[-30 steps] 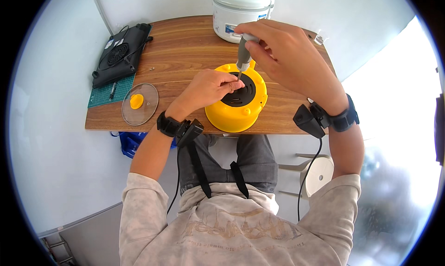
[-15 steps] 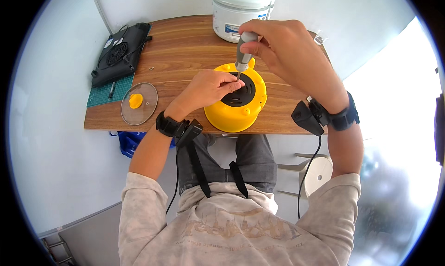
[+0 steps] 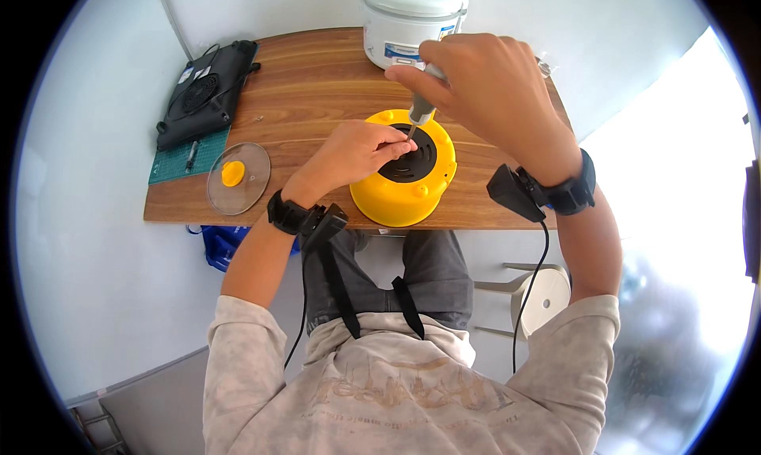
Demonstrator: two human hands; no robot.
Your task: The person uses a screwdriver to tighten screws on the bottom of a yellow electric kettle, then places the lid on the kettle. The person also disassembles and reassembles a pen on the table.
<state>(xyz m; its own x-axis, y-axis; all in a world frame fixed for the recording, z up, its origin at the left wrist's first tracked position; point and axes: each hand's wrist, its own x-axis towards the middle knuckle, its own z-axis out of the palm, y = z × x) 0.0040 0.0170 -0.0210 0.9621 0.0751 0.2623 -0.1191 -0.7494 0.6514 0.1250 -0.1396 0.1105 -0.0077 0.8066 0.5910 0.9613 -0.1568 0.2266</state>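
Note:
A yellow round appliance (image 3: 394,208) stands upside down near the table's front edge, its black slotted base plate (image 3: 420,166) facing up. My right hand (image 3: 491,78) is wrapped over the grey handle of a screwdriver (image 3: 422,108), thumb stretched toward the left. The screwdriver leans, its tip pointing down at the base plate. My left hand (image 3: 357,150) rests over the plate's left side, thumb and forefinger pinched at the lower end of the shaft. Those fingertips hide the tip and any screw under it.
A white rice cooker (image 3: 408,27) stands at the back. On the left lie a glass lid (image 3: 247,187) with a yellow knob, a black appliance with a fan grille (image 3: 200,92), and a green cutting mat (image 3: 168,164). A white stool (image 3: 547,300) is below right.
My right hand has turned and rolled over the screwdriver handle, its wrist moving slightly left. The screwdriver now leans more to the right. My left hand has hardly moved.

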